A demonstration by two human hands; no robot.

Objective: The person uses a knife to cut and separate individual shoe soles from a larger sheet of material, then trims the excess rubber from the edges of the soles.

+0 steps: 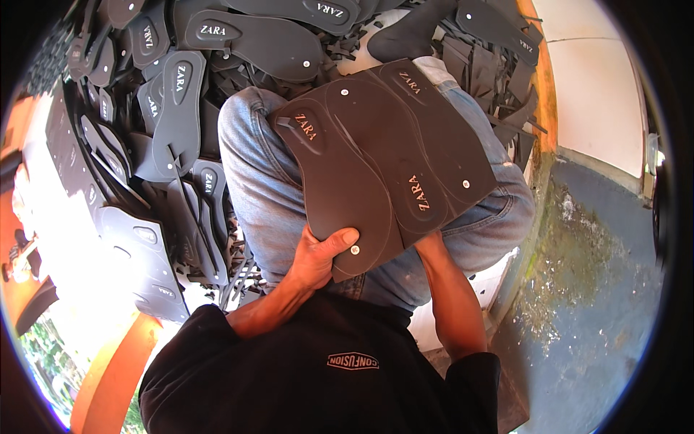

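You brace the dark foam sheet die-cut with sandal-sole outlines (383,166) flat across your jeans-clad lap, left hand (318,257) clamping its near edge, thumb on top, to steady it, while your right hand's fingers, hidden beneath it, can't be judged.

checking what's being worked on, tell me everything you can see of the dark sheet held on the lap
The dark brown foam-like sheet is flat, roughly rectangular and matte, with sandal-sole outlines die-cut side by side, heel to toe. Each outline carries a pale printed mark and small light-coloured holes. It lies tilted across the blue-jeaned knees. The left hand grips its near edge, thumb on top; the right hand is hidden beneath it, only the forearm shows.
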